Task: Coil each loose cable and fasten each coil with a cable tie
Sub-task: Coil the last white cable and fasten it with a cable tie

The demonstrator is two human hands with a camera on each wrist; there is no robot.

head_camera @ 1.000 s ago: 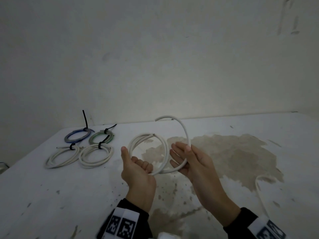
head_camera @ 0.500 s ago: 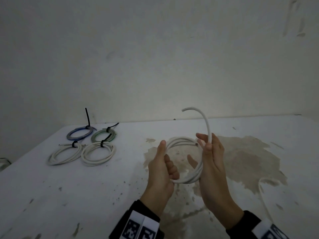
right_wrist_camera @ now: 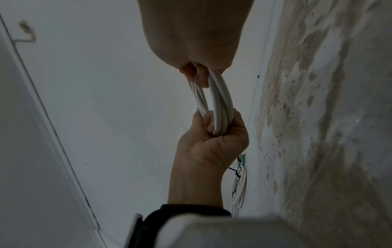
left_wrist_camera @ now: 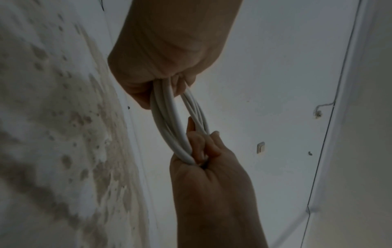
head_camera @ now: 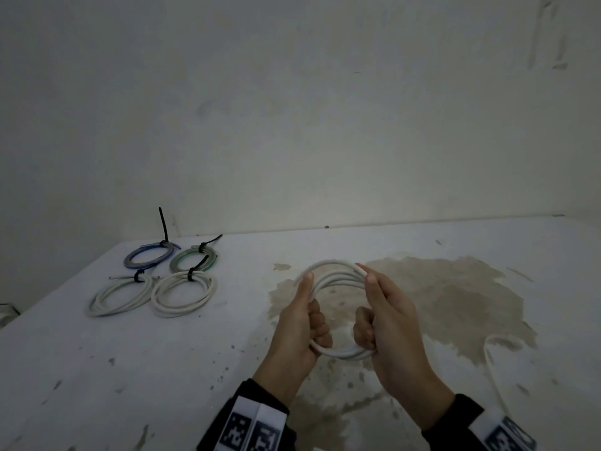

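I hold a white cable coil (head_camera: 335, 277) of several loops upright above the table, between both hands. My left hand (head_camera: 310, 317) grips its left side, with the thumb up along the loops and the fingers curled round the lower arc. On the coil's right side my right hand (head_camera: 370, 312) grips the same way, its thumb pressing the cable's end onto the top arc. The left wrist view has the coil (left_wrist_camera: 169, 120) running from my left hand (left_wrist_camera: 161, 72) down to my right hand (left_wrist_camera: 203, 159). No tie shows on this coil.
Tied coils lie at the table's far left: a blue coil (head_camera: 148, 255), a green coil (head_camera: 193, 258) and two white coils (head_camera: 122, 294) (head_camera: 183, 292), each with a black cable tie. A loose white cable (head_camera: 491, 362) trails off the right front. The wall stands close behind.
The free end that arched above my right hand has been laid down onto the coil. My right hand has gone from open fingers to a full grip on the coil's right side.
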